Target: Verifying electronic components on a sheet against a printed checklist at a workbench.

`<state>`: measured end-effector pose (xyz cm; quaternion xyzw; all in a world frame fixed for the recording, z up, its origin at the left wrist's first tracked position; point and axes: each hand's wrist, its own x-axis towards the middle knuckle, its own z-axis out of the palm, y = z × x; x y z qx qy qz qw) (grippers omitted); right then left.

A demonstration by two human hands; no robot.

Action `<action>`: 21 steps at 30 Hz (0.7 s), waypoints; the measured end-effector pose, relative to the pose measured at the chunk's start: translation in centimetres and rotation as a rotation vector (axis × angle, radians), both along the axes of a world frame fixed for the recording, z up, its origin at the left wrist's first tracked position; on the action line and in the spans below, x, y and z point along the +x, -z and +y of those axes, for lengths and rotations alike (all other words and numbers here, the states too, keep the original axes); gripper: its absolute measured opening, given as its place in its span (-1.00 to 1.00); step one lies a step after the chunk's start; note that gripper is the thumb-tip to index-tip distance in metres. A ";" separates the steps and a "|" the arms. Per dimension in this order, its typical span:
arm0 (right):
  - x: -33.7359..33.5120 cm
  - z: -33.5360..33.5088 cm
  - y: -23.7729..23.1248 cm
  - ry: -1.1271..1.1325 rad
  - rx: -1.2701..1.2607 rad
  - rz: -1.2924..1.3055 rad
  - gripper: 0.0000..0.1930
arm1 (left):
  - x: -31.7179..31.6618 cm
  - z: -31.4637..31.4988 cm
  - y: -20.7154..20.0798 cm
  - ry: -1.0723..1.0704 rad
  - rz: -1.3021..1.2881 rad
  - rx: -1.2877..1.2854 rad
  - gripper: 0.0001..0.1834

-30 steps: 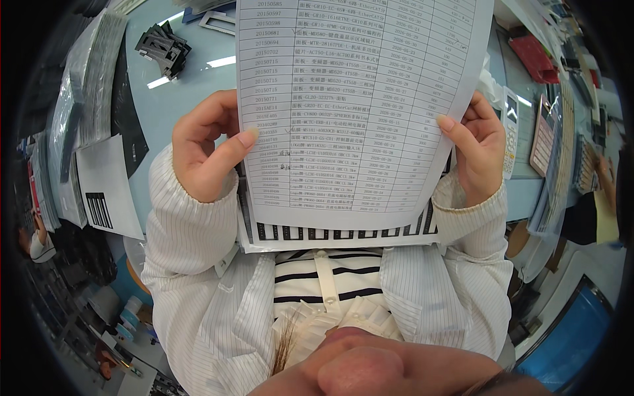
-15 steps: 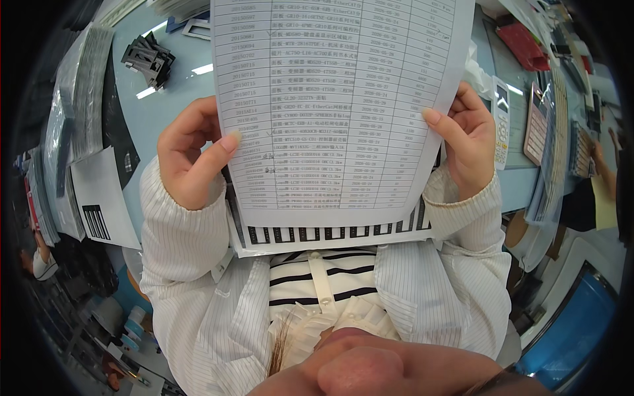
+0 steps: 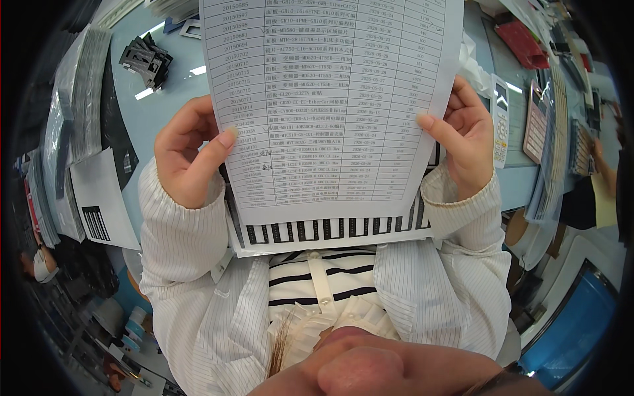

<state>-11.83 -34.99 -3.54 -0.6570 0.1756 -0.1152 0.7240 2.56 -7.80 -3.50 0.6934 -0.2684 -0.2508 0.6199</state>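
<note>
A printed sheet of table rows fills the upper centre of the frame, lying over a second sheet with black bars along its lower edge. The left hand pinches the sheets' left edge, thumb pressed on top. The right hand clamps the right edge likewise. A pale blue table lies behind.

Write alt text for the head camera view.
Both hands, left hand and right hand, hold up a printed table sheet with a barcode sheet behind it, above a pale blue table. Black parts lie far left; calculators sit right.
</note>
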 end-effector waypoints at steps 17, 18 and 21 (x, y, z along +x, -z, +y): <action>0.3 0.2 0.2 0.016 -0.021 -0.009 -0.41 | 0.1 -0.1 -0.2 0.000 0.015 0.048 -0.69; 0.2 0.2 0.2 0.017 -0.023 -0.006 -0.41 | 0.0 -0.1 -0.2 -0.002 0.020 0.035 -0.69; 0.3 0.2 0.2 0.019 -0.020 -0.002 -0.41 | 0.0 -0.2 -0.2 -0.010 0.026 0.026 -0.69</action>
